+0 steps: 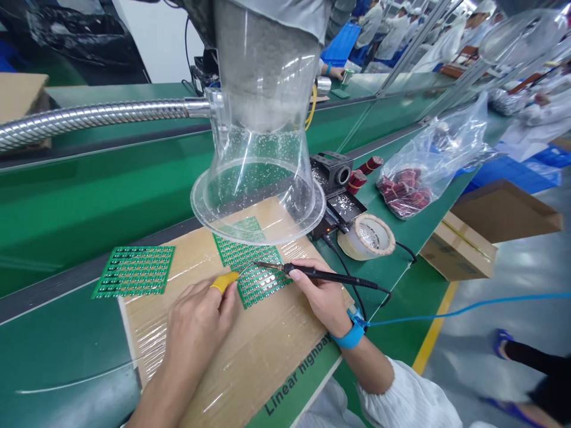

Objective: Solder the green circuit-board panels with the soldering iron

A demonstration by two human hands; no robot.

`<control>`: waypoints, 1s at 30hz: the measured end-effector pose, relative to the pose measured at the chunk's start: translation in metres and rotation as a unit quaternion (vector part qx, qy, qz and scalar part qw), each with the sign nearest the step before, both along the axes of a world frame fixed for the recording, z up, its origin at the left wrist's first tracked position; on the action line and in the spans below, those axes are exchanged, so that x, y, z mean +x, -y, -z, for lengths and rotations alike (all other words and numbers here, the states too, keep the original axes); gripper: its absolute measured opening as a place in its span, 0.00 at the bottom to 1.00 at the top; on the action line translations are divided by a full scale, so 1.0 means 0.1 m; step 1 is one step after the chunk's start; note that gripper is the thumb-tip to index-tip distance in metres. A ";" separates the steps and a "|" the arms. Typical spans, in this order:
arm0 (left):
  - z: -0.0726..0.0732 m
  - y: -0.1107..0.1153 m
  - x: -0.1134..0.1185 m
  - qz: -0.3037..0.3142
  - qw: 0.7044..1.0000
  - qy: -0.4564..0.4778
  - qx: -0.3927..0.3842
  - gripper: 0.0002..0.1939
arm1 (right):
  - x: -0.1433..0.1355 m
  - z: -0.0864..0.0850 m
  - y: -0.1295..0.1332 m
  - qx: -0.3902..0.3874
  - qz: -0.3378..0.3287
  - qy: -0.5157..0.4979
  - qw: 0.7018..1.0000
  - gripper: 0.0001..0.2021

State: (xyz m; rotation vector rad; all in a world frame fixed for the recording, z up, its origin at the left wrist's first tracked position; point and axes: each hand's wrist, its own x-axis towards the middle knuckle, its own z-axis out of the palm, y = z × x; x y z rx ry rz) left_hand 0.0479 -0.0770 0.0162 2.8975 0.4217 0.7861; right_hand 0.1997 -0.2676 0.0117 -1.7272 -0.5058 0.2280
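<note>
Wire (246,270), thin and silvery, is pinched between the thumb and a finger in a yellow rubber cover (224,282) on the left hand (198,315). The right hand (323,297) grasps a black, pen-shaped soldering iron (339,277) by its handle; its metal tip is at or very near the wire's end. Beneath, between the hands, a green, rectangular circuit panel with rows of small metallic pads (256,284) lies flat on a brown cardboard sheet under glossy film (267,356). The panel should be light and stiff but liable to crack if flexed, and may slide on the film; opposite edges are the place to hold it. The wire probably bends easily; the iron calls for a grip well behind its hot metal. Farther out, a flared clear plastic hood (263,190) overhangs the panel's far part.
</note>
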 end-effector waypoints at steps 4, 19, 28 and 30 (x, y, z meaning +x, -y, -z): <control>-0.04 0.00 -0.04 -0.039 0.999 -0.001 -0.031 0.19 | 0.08 -0.02 0.02 0.059 0.020 -0.074 0.995 0.12; -0.02 0.06 0.09 -0.036 0.999 -0.007 -0.001 0.23 | 0.10 0.07 0.07 -0.005 -0.002 -0.016 1.000 0.10; -0.01 0.09 0.13 -0.051 0.998 -0.027 -0.004 0.25 | 0.11 0.04 0.05 -0.013 -0.008 0.007 1.000 0.08; -0.02 0.08 0.13 -0.049 0.999 -0.021 -0.010 0.24 | 0.10 0.04 0.06 -0.009 -0.003 0.000 1.000 0.09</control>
